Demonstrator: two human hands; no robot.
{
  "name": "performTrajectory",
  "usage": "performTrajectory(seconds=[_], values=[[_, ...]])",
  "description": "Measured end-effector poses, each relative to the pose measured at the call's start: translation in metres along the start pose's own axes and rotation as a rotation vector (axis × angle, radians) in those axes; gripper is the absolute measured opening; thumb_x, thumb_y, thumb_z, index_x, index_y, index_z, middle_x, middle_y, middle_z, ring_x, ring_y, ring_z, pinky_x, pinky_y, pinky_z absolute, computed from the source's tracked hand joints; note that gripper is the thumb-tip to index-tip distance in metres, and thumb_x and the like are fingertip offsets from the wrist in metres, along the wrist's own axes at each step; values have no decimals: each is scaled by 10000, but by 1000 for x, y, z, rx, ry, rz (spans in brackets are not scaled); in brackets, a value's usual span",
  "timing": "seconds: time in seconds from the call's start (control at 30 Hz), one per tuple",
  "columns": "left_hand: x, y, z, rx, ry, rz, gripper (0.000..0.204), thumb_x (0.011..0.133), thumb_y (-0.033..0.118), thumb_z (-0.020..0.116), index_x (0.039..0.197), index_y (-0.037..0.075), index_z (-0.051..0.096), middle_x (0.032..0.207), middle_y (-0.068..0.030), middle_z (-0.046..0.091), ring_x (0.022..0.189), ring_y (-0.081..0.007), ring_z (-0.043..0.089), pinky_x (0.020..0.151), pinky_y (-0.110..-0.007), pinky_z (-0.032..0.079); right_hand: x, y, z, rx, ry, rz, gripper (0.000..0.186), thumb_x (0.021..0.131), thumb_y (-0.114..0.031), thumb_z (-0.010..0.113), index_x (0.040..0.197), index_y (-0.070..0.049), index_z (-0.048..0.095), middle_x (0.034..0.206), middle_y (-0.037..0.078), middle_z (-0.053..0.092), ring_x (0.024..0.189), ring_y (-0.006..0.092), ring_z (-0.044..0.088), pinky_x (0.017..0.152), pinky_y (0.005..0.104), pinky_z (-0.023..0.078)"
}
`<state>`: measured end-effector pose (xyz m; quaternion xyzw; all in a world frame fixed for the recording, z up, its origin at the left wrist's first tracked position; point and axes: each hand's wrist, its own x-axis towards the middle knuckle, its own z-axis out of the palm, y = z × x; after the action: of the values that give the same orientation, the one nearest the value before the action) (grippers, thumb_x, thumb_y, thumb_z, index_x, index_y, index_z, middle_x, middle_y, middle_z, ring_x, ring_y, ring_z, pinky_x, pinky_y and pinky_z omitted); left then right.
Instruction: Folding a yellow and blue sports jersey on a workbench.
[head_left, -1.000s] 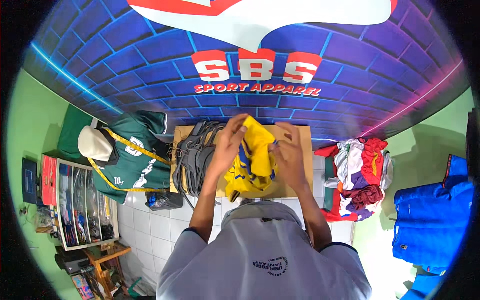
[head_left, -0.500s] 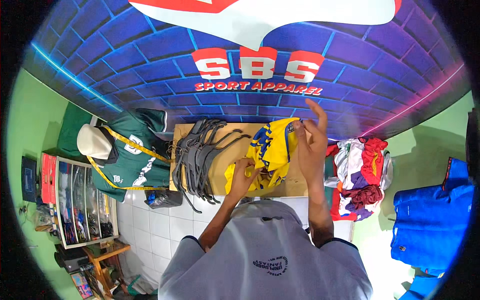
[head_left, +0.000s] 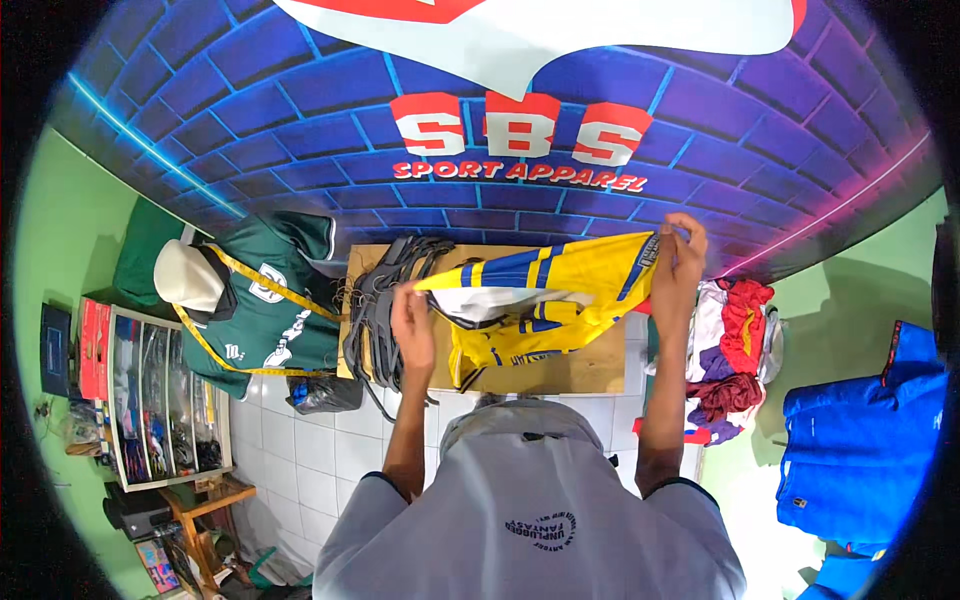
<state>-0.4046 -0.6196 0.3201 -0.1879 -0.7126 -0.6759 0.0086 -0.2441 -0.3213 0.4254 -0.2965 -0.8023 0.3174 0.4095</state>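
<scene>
A yellow jersey (head_left: 600, 280) with blue stripes and a white area on its left part is stretched above the wooden table (head_left: 600, 372). My left hand (head_left: 411, 325) is closed on its left end, beside the hangers. At the upper right, my right hand (head_left: 682, 258) pinches the other end, next to a dark label or patch. Lower folds of the cloth hang down toward the tabletop. Several dark grey hangers (head_left: 376, 320) lie heaped on the table's left side, partly behind my left hand.
Left of the table stands a mannequin in a green jersey (head_left: 262, 310), a yellow measuring tape (head_left: 290, 375) around it. A pile of colourful clothes (head_left: 735, 350) lies to the right. Blue shirts (head_left: 860, 440) hang farther right. A shelf (head_left: 165, 400) and a black bag (head_left: 325, 393) are at left.
The bunched jersey has been spread out sideways. My left hand has moved left and up with one end, and my right hand has moved right with the other.
</scene>
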Motion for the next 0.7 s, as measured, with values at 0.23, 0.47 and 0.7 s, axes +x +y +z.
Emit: performTrajectory(seconds=[0.23, 0.47, 0.7], values=[[34, 82, 5, 63, 23, 80, 206, 1078, 174, 438, 1131, 26, 572, 952, -28, 577, 838, -101, 472, 785, -248, 407, -4, 47, 12, -396, -113, -54, 279, 995, -240, 595, 1125, 1, 647, 1319, 141, 511, 1117, 266, 503, 994, 381, 308], [47, 120, 31, -114, -171, 125, 193, 1079, 169, 439, 1138, 34, 564, 955, -27, 577, 847, -88, 478, 794, -239, 408, -40, 21, 46, 45, -305, -116, 539, 876, -363, 736, 1300, -83, 556, 1380, 146, 484, 1280, 326, 451, 1097, 471, 312], [50, 143, 39, -335, -358, 49, 187, 1084, 200, 446, 1150, 53, 540, 987, -22, 577, 869, -79, 485, 813, -235, 409, -81, -24, 97, 82, -500, -281, 618, 751, -253, 831, 1310, -137, 595, 1289, 52, 600, 1175, 259, 537, 1083, 412, 309]])
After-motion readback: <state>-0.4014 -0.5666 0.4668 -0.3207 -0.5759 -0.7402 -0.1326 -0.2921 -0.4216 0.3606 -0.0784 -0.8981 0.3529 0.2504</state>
